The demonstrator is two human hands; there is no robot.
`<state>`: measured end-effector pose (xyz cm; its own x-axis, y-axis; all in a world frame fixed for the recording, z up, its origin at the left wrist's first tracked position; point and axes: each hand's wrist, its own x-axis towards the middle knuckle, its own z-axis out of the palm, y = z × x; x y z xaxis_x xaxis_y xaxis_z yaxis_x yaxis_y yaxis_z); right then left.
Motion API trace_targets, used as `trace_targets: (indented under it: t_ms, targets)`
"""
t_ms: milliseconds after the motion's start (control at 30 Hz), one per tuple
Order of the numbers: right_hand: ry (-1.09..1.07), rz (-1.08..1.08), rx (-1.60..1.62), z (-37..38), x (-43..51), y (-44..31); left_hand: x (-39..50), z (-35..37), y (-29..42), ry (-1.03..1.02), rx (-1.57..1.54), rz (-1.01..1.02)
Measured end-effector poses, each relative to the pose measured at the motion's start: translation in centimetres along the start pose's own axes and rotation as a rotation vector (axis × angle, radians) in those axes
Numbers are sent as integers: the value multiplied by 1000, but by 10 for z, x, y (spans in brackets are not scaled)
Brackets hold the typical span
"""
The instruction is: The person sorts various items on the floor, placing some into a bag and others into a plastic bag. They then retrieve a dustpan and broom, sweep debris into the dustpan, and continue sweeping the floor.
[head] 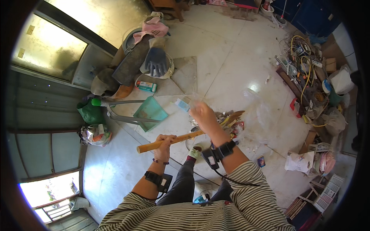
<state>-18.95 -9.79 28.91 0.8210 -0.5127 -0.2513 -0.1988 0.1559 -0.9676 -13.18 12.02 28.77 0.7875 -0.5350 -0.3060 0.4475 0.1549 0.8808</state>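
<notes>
My left hand [164, 146] is closed around a yellow-brown wooden or bamboo stick [185, 137] near its thick end. The stick slants up to the right and passes behind my right wrist; what lies at its far end is partly hidden. My right hand [203, 115] is raised above the stick, blurred, with its fingers curled and clear plastic film [197, 98] by the fingertips; how firmly it holds the film I cannot tell. Beneath and beyond my right forearm lies a heap of litter [231, 122] on the floor. A green dustpan [150, 114] rests left of my hands.
At the upper left, a dark glove [157, 61] lies over a bucket beside a grey board [131, 60]. A green bag [91, 114] leans by the left wall. Cables and tools [306, 69] are piled at the right. Transparent plastic [260, 112] lies on the floor.
</notes>
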Motion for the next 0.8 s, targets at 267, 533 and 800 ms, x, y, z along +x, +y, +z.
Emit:
trace_targets:
  t_ms: [267,533,800]
  targets:
    - [-178,189,-1405,-188,-284,267,10,49,2,-116,190,52]
    - [-202,792,-1316,-250,-568,286,-5,114,-13,-203,600,170]
    - [506,918,-249,-238,-547,235,-44,163,-20,-120,368,18]
